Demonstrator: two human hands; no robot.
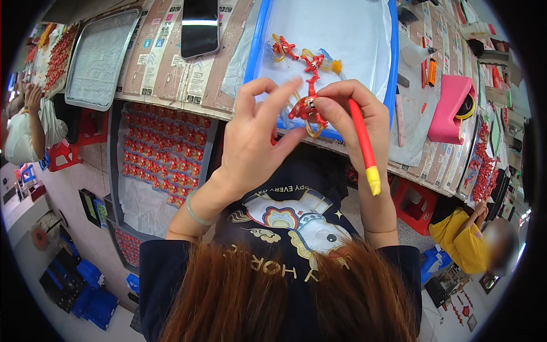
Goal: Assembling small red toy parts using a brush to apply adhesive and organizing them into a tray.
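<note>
My right hand point(362, 111) pinches a small glossy red figurine point(302, 108) between thumb and index finger, above the near edge of a blue-rimmed tray point(393, 68). A red pen with a yellow end point(364, 142) is tucked in the same hand, its yellow end pointing down. My left hand point(250, 137) is just left of the figurine, fingers apart and curved around it, index fingertip slightly blurred; whether its thumb touches the figurine I cannot tell. Beyond, on the tray's white lining, lie more red figurines point(313, 62) with yellow loops and blue and yellow pieces.
A phone point(199, 28) and a metal tray point(102, 62) lie on the bench to the left. Below the bench, a grey bin point(154, 211) holds rows of red figurines. At right stand a pink tape dispenser point(450, 111) and an orange cutter point(432, 72). Other people sit at both sides.
</note>
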